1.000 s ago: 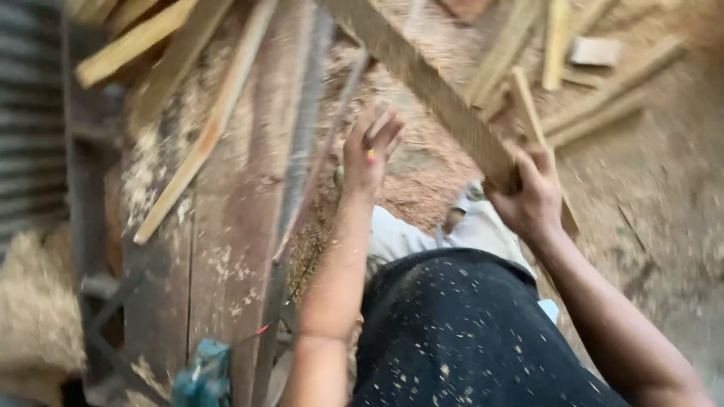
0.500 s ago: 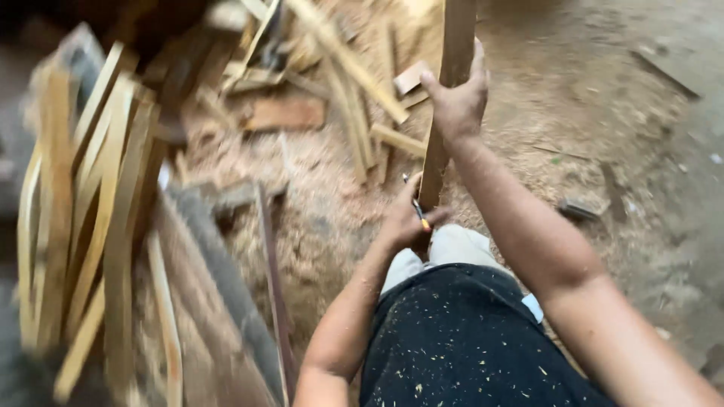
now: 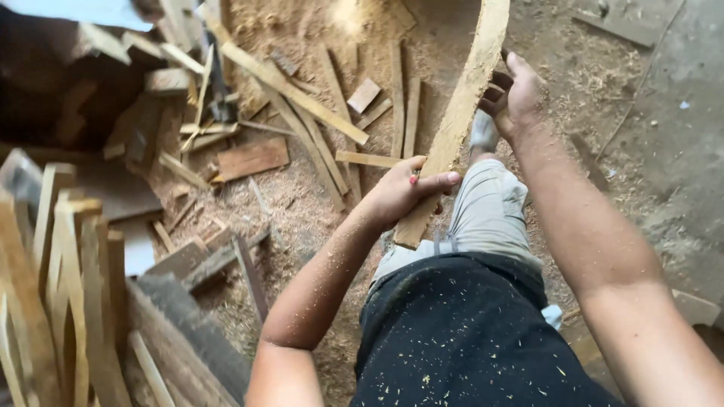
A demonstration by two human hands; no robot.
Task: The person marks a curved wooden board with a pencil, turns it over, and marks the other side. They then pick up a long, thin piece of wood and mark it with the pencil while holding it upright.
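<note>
A long rough wooden plank (image 3: 461, 113) with a bark-like edge runs from my lap up and away over the sawdust floor. My left hand (image 3: 403, 192) grips its near end, thumb across the top, with a small pencil-like object between the fingers. Farther along, my right hand (image 3: 514, 94) touches the plank's right edge with its fingers loosely spread around it. My light trousers and a dark shirt flecked with sawdust show below.
Several loose offcuts and slats (image 3: 302, 98) lie scattered on the sawdust floor (image 3: 302, 203) ahead. A stack of upright wooden strips (image 3: 68, 286) stands at the left. Bare dirt ground (image 3: 664, 136) lies to the right.
The view has swung from a workbench to the littered floor. The plank has tilted to lean up-right, my left hand has taken a firm hold of its near end, and my right hand's fingers have loosened.
</note>
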